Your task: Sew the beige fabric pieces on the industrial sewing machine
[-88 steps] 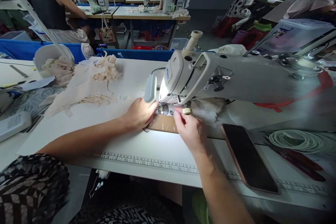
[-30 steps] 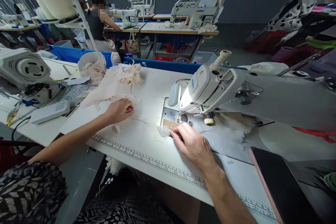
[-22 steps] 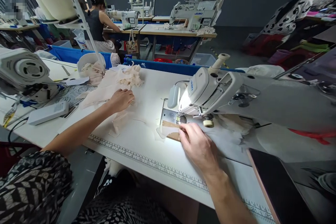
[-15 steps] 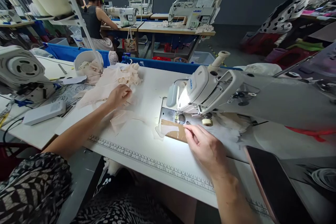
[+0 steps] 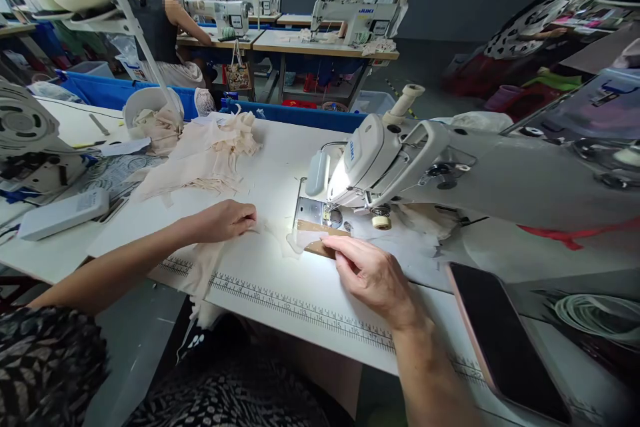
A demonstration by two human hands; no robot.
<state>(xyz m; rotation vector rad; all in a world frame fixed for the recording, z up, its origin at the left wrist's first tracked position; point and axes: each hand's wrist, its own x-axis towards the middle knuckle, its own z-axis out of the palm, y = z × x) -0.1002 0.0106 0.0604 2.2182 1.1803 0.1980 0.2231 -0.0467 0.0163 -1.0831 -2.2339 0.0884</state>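
Note:
My left hand (image 5: 234,220) is closed in a pinch on a sheer pale fabric piece (image 5: 204,270), which trails below the wrist and over the table's front edge. My right hand (image 5: 367,273) lies in front of the sewing machine (image 5: 365,160), fingers curled, its fingertips pressing a small white fabric piece (image 5: 309,239). That piece rests on a brown plate (image 5: 320,250) beside the lit needle area. What sits beneath the right fingertips is partly hidden.
A pile of pale fabric pieces (image 5: 200,160) lies at the left behind my left hand. A phone (image 5: 500,327) rests at the right. A printed ruler (image 5: 300,313) runs along the table's front. Further back, a person (image 5: 165,27) sits at another machine.
My left hand has come away from the fabric pile toward me, bringing a sheer piece. My right fingertips have shifted left across the brown plate onto the white piece. The view has shifted slightly.

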